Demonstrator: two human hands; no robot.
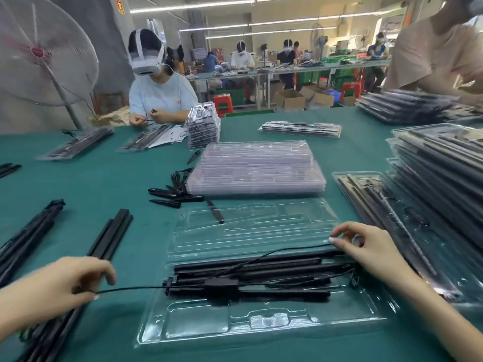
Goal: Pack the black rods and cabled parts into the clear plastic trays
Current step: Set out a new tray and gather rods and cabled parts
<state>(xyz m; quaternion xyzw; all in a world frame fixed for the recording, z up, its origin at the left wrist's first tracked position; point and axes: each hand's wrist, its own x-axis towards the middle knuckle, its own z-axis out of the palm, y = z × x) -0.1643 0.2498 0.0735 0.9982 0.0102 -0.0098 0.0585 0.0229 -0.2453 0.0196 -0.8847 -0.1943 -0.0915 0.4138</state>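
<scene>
Both hands stretch one thin black cable (146, 288), likely to lay it flat: the left hand (70, 283) pinches its end outside the clear plastic tray (261, 322), the right hand (366, 246) pins it with loosely spread fingertips over the black rods (248, 266) bedded in the tray's channels.

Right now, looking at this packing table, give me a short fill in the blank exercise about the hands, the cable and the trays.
1. The left hand pinches a thin black ____ that runs to the rods in the open tray.
2. The right hand rests on the tray's ____ end.
3. The table cover is ____ in colour.
4. The stack of empty trays lies ____ the open tray, farther from the camera.

Missing words: cable; right; green; behind
</scene>
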